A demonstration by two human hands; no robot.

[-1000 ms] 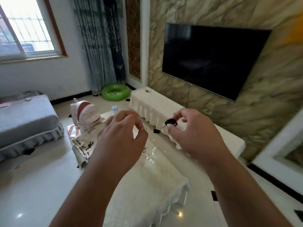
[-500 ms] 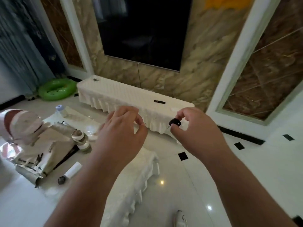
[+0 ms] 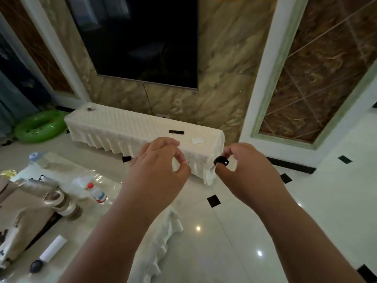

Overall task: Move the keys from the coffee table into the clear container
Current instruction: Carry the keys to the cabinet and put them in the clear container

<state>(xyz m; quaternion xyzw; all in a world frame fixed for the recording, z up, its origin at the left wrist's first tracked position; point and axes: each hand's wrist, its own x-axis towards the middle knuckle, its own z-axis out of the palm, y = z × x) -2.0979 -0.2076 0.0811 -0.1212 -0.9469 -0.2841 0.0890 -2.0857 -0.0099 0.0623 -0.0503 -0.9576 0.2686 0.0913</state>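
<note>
We pinched the black key fob (image 3: 221, 160) in our right hand (image 3: 247, 172), left hand (image 3: 161, 170) curled on its ring, carrying it steadily.

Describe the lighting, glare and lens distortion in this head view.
Head view: dim indoor light, with the television a near-black slab; small bright glints on the glossy floor; wide-angle bowing tilts the white door frame; the left hand, the right hand and the black key fob look soft at the edges, so fine detail is lost.
</note>
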